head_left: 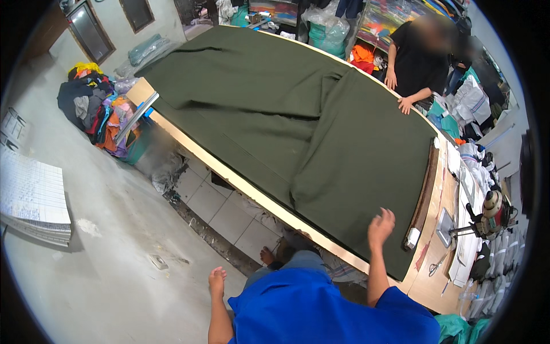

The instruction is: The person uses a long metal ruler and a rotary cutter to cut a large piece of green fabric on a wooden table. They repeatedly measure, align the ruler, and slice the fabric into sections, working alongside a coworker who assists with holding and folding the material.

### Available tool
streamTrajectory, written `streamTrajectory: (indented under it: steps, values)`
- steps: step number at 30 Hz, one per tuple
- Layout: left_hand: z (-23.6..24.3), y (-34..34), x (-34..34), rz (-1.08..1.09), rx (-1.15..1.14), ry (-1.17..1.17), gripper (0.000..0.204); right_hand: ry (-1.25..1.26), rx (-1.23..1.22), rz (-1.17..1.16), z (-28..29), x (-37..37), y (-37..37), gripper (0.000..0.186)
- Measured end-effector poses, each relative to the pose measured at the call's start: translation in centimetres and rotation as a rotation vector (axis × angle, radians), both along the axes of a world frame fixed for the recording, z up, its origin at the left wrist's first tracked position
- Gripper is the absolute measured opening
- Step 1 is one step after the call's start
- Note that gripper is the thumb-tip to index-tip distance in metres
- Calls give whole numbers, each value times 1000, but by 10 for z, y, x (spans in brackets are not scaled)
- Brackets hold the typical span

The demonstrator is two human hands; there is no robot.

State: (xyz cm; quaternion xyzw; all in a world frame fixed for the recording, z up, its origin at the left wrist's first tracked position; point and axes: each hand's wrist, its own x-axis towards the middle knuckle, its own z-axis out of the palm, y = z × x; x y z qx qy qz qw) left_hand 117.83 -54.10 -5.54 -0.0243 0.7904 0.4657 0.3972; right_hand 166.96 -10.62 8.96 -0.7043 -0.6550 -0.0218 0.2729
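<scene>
Fingers loosely parted and bent, the right hand (380, 229) is above the near right part of the dark green cloth (252, 132), with nothing seen in its hold; whether it touches cannot be told. The left hand (217, 281), half curled and seemingly unfilled, hangs clear of the table (433, 243), in the gap between its pale near edge and the wall (114, 229). The cloth spreads almost edge to edge, stopping beside a brown bar (425, 195) at right. Folds hide parts of it; the left fingertips are hard to make out.
</scene>
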Motion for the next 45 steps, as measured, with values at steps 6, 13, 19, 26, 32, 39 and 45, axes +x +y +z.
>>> streamTrajectory:
  steps: [6, 13, 19, 26, 32, 39, 45]
  values:
    - [11, 16, -54, 77, 45, -62, 33, 365, -184, 606, 28, -262, 33, 43]
    - [73, 150, -161, -87, 232, 38, 39, 194, -490, 274, -15, -391, 126, 56]
    - [118, 269, -272, -144, 276, 96, 40, 246, -490, 139, -37, -418, 136, 52]
    - [146, 394, -401, -155, 390, 95, 39, 214, -571, -37, -10, -453, 148, 56]
    - [147, 511, -518, -166, 491, 89, 41, 172, -467, -124, -27, -467, 153, 34]
    - [68, 628, -725, -48, 536, -49, 63, 1564, -536, -734, -46, -537, 110, 41]
    - [55, 708, -803, -121, 148, -22, 52, 1736, 60, -1006, -44, -614, 108, 56]
